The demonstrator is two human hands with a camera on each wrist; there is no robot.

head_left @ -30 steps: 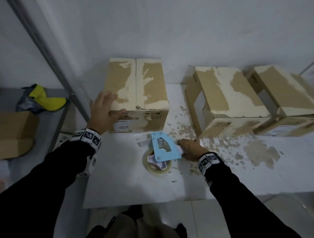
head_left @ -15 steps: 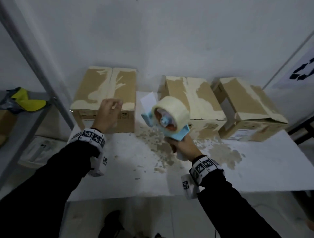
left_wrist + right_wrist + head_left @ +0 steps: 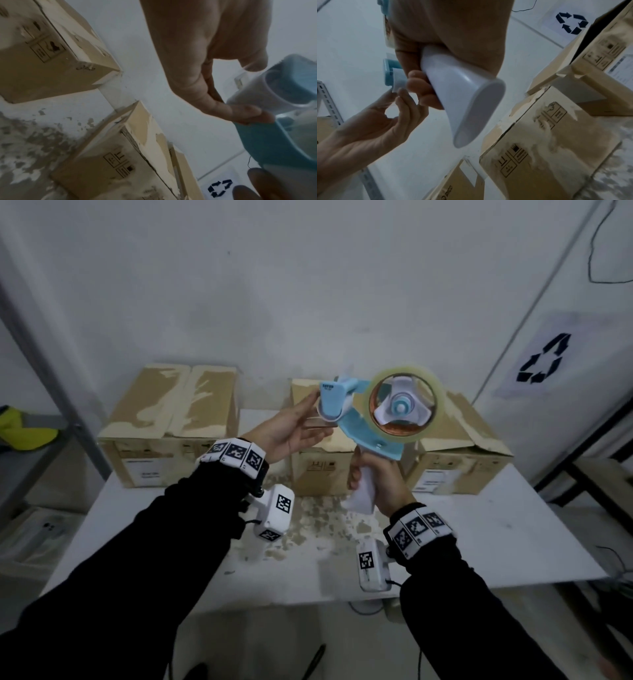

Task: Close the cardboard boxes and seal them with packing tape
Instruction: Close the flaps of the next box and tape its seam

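Note:
My right hand (image 3: 380, 484) grips the white handle (image 3: 462, 101) of a blue tape dispenser (image 3: 368, 436), holding it in the air above the table with the clear tape roll (image 3: 406, 405) facing me. My left hand (image 3: 294, 429) reaches palm up to the dispenser's front; its thumb and fingers pinch the loose tape end at the white roller (image 3: 254, 93). Three cardboard boxes stand along the wall: the left box (image 3: 171, 405) with flaps down, the middle box (image 3: 318, 470) behind the hands, and the right box (image 3: 459, 453), whose flap sits slightly raised.
The white table (image 3: 479, 535) is littered with torn paper scraps (image 3: 318, 518) near its middle. A metal shelf upright (image 3: 51, 392) and a shelf with a yellow item (image 3: 24, 433) stand at the left. A recycling sign (image 3: 544, 364) hangs on the right wall.
My right hand lifted the dispenser off the table and turned it upright. My left hand left the left box and came over to the dispenser's roller.

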